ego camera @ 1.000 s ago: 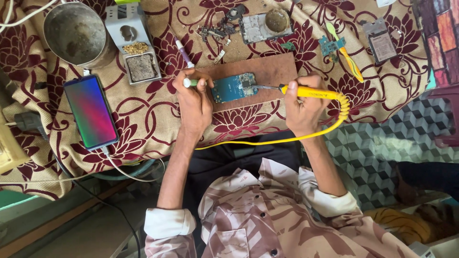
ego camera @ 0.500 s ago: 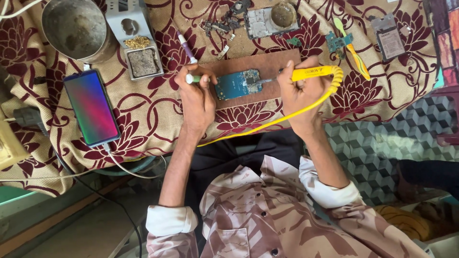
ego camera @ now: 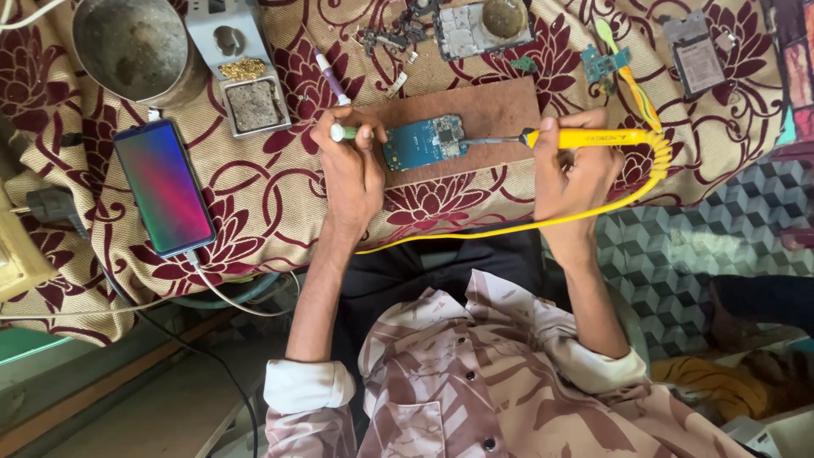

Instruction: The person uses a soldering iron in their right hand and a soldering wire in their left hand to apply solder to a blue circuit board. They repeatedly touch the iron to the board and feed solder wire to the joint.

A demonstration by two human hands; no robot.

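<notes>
A blue phone circuit board lies on a brown wooden board over a maroon flowered cloth. My left hand rests at the board's left edge and grips a thin tool with a white and green end. My right hand holds a yellow soldering iron lying level. Its metal tip touches the right edge of the circuit board. The iron's yellow cord loops down across my lap.
A smartphone with a lit colourful screen lies to the left on a charging cable. Behind it stand a metal bowl and an iron stand with a sponge. Loose phone parts, a small green board and a phone frame lie along the far edge.
The view has shifted a little. My right hand has swung the soldering iron's handle to lie level, with the tip still at the circuit board. My left hand has stayed at the board.
</notes>
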